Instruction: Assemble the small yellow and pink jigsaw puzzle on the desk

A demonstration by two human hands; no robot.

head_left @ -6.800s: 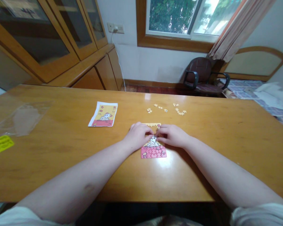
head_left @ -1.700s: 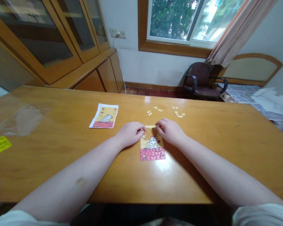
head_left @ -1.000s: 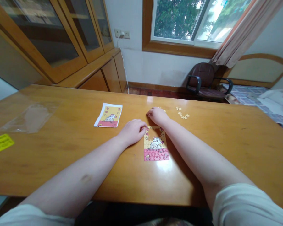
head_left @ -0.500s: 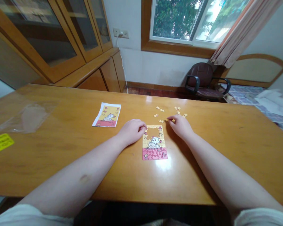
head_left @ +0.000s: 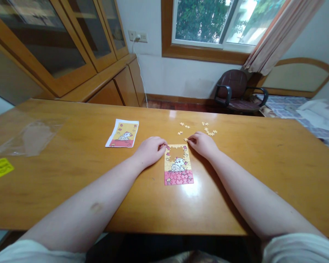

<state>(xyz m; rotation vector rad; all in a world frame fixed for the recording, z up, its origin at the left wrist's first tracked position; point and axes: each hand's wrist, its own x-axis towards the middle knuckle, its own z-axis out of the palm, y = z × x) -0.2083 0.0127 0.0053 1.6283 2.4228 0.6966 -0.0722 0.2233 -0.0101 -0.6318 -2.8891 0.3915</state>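
Observation:
A partly assembled jigsaw puzzle point(head_left: 178, 178) lies flat on the table, with a white cartoon bird on yellow and pink and a gap in its upper middle. My left hand point(head_left: 152, 150) is curled at its upper left corner, fingertips against the edge. Just past the upper right corner, my right hand point(head_left: 203, 143) pinches at a small yellow puzzle piece point(head_left: 185, 139), its fingers partly hiding it. Several loose pieces point(head_left: 211, 133) lie beyond that hand, and a few more point(head_left: 180, 133) lie beyond the puzzle.
On the wooden table point(head_left: 137, 204), a printed reference picture point(head_left: 123, 136) lies left of my left hand. Farther left are a clear plastic bag point(head_left: 37, 136) and a yellow label point(head_left: 0, 169). Beyond the table stand a glass-door cabinet point(head_left: 104, 62) and an armchair point(head_left: 234, 87).
My right hand has moved left to the loose pieces above the puzzle, and its fingers now cover part of them. My left hand stays at the puzzle's corner. The view has shifted slightly.

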